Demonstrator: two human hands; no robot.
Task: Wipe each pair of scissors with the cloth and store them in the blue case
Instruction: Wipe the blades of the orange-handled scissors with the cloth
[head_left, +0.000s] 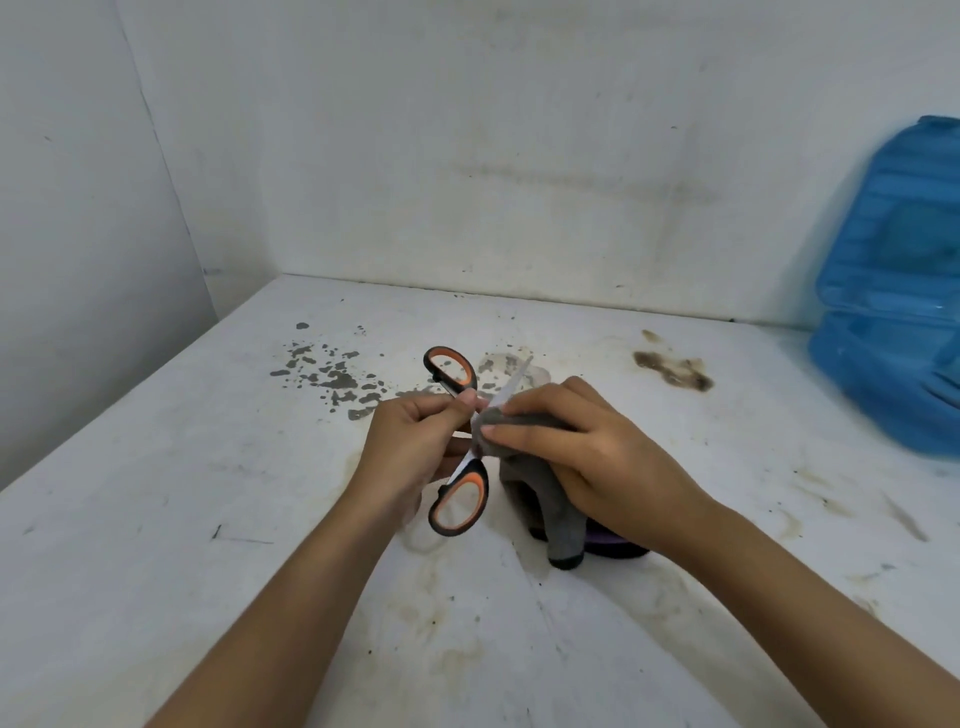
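White stained table (182, 519) fills the lower frame, set against white walls; dark paint-like flecks are seen left of centre, a brown smear right of centre. Blue case (893, 291) is seen at the right edge of the frame, lid up and leaning toward the wall, well apart from the hands. Grey cloth (540, 499) is held at frame centre, its loose end hanging down to the table, where something purple and dark is partly hidden behind it; what that is cannot be told. Scissors (457, 499), orange-and-black handles, are held spread open at centre, one loop up, one loop down, a blade pointing up-right. Left hand (415, 447) is curled around the scissors near the pivot, thumb and fingers pinching. Right hand (576, 441) is closed on the cloth, fingertips pressing it round the blade base. Step judged: wiping in progress, storing not yet done. To be done well: cloth should be drawn from pivot out to the tip, along the flat and away from the edge, both blades and both sides covered, pivot held steady. Scissors should be closed before being carried to the case.
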